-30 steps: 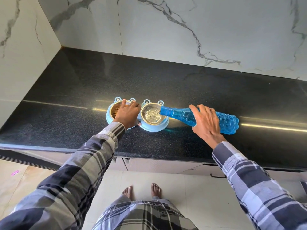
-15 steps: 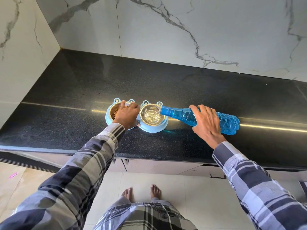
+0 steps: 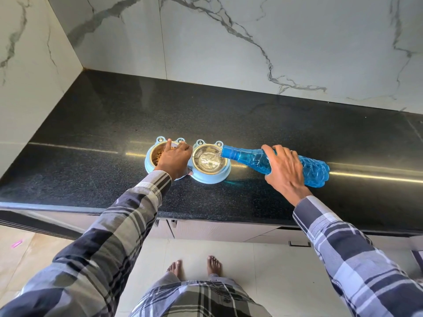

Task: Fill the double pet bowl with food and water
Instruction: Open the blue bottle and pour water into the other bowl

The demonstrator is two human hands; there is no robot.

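A light blue double pet bowl (image 3: pixel 210 178) with two steel inserts sits on the black counter. Brown kibble (image 3: pixel 158 154) fills its left insert. My left hand (image 3: pixel 175 160) rests on that left side, palm down, steadying the bowl and hiding part of the kibble. My right hand (image 3: pixel 285 171) grips a blue plastic bottle (image 3: pixel 317 170) tipped almost flat, its open mouth over the right insert's rim. Water runs from it into the right insert (image 3: pixel 209 160), which holds shimmering water.
The black granite counter (image 3: pixel 251 124) runs left to right, with marble walls behind and on the left. Its front edge lies just below my wrists. Cabinet fronts (image 3: pixel 217 229) and a tiled floor with my bare feet lie below.
Both hands and the bottle hold nearly the same pose. Water keeps running into the right insert. The view has shifted slightly.
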